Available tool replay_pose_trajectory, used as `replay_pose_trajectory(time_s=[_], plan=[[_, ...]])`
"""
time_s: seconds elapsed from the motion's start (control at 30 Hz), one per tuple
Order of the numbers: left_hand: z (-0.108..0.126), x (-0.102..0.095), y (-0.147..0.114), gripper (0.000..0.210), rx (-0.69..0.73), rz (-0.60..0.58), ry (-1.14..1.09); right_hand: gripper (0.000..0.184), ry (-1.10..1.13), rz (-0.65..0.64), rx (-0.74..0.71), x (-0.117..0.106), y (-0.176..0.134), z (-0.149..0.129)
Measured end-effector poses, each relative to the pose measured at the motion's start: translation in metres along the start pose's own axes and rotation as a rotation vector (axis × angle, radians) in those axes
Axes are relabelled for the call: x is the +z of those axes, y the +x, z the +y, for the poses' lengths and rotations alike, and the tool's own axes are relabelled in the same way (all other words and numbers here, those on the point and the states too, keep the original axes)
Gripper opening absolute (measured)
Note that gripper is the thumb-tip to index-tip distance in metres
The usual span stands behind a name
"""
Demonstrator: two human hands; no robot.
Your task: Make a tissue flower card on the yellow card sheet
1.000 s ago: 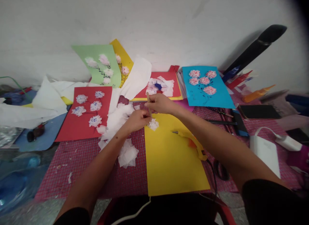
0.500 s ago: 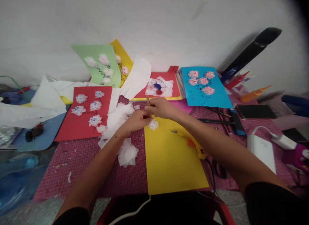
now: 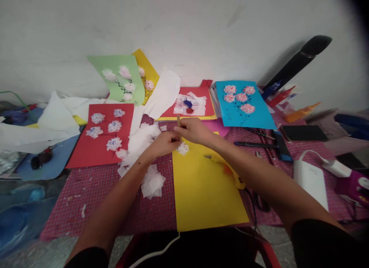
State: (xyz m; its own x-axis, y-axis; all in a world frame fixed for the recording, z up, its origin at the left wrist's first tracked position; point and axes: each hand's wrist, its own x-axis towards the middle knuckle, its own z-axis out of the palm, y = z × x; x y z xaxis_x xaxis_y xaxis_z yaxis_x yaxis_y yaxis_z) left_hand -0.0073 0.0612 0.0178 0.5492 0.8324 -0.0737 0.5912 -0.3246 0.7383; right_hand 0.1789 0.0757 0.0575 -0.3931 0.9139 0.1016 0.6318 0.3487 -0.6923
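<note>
Right hand (image 3: 192, 129) grips a flat wooden stick (image 3: 178, 121), long axis roughly twelve to six, lower end toward the white paper flower (image 3: 182, 149) on the yellow sheet (image 3: 210, 206). Flower lies at seven o'clock from right hand, between three and four from left hand (image 3: 165, 143), the nearer. Left fingers bunched narrow; can't tell whether they pinch anything. Red bottle (image 3: 280, 98), orange bottle (image 3: 301, 113): between two and three, contents unseen.
</note>
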Motion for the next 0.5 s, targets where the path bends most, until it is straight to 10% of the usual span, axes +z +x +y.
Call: replay_pose_trajectory(time_s=[0.5], plan=[[0.000, -0.001, 0.001, 0.019, -0.020, -0.031, 0.032, 0.034, 0.129, 0.170, 0.038, -0.006, -0.001, -0.002]])
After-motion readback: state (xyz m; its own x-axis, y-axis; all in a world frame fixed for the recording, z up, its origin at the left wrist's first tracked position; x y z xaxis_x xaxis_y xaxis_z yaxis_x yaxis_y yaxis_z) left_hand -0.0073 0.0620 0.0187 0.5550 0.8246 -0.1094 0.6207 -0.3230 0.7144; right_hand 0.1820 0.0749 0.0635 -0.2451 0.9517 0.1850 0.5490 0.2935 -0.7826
